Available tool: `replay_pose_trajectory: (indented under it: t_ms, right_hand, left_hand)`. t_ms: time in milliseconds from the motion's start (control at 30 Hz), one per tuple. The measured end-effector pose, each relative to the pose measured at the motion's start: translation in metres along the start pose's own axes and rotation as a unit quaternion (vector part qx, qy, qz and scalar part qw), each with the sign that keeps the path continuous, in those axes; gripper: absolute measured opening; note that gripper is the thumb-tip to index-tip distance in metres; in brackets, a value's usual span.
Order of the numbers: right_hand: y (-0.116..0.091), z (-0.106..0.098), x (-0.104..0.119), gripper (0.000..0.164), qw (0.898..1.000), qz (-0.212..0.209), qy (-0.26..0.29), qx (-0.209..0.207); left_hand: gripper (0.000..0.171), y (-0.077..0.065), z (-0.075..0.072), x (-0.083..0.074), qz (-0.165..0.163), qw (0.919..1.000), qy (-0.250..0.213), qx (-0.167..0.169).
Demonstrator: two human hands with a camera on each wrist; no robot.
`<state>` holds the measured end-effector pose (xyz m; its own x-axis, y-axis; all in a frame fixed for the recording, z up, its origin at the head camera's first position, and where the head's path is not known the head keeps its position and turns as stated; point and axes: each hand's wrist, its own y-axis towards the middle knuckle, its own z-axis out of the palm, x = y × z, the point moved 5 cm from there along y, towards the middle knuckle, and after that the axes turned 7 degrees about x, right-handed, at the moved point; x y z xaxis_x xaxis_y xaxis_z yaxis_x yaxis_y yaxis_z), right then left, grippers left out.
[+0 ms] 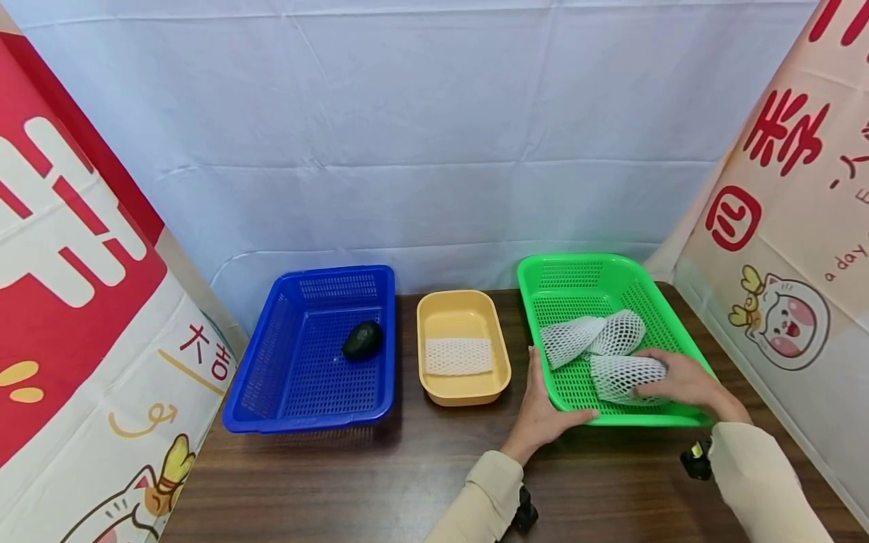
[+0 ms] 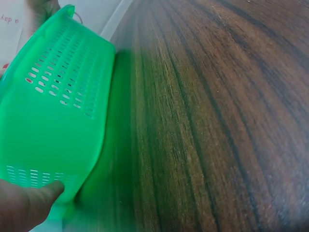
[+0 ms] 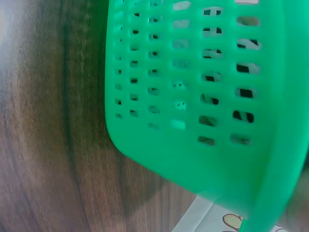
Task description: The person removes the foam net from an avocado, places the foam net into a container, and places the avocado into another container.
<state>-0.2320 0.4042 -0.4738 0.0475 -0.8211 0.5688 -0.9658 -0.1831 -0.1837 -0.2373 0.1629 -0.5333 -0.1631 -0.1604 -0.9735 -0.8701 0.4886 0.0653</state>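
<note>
In the head view my right hand [image 1: 686, 383] reaches into the green basket [image 1: 577, 268] and grips a white foam fruit net [image 1: 614, 377] near the front right. The net bulges; I cannot tell what is inside it. Two more bulging nets lie behind it, one on the left [image 1: 570, 341] and one in the middle [image 1: 616, 333]. At the basket's front left corner rests my left hand [image 1: 543, 407], fingers straight along the outer side and thumb stretched along the front. The left wrist view shows a finger [image 2: 53, 189] against the basket's perforated wall [image 2: 53, 130].
A yellow tray [image 1: 468, 388] with a flat white foam net [image 1: 459, 356] stands left of the green basket. Further left, a blue basket [image 1: 305, 422] holds a dark green avocado [image 1: 363, 340]. Everything sits on a brown wooden table [image 1: 353, 483], with cloth walls behind and at both sides.
</note>
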Motion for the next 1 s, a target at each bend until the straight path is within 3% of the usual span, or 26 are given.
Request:
replay_pose_trajectory:
  t_ms: [167, 567, 1000]
  right_hand:
    - [-0.004, 0.0, 0.004, 0.06, 1.0, -0.011, -0.01, -0.021]
    - [-0.01, 0.001, 0.005, 0.058, 0.998, -0.024, -0.033, -0.045]
    - [-0.016, -0.006, 0.016, 0.061, 0.997, -0.039, -0.008, -0.064]
  left_hand:
    - [0.123, 0.001, -0.001, -0.003, 0.015, 0.9997, 0.019, -0.003]
    - [0.123, -0.002, -0.003, -0.007, 0.012, 0.9992, 0.037, -0.003]
    - [0.12, 0.001, -0.006, -0.018, 0.014, 0.9983, 0.056, -0.002]
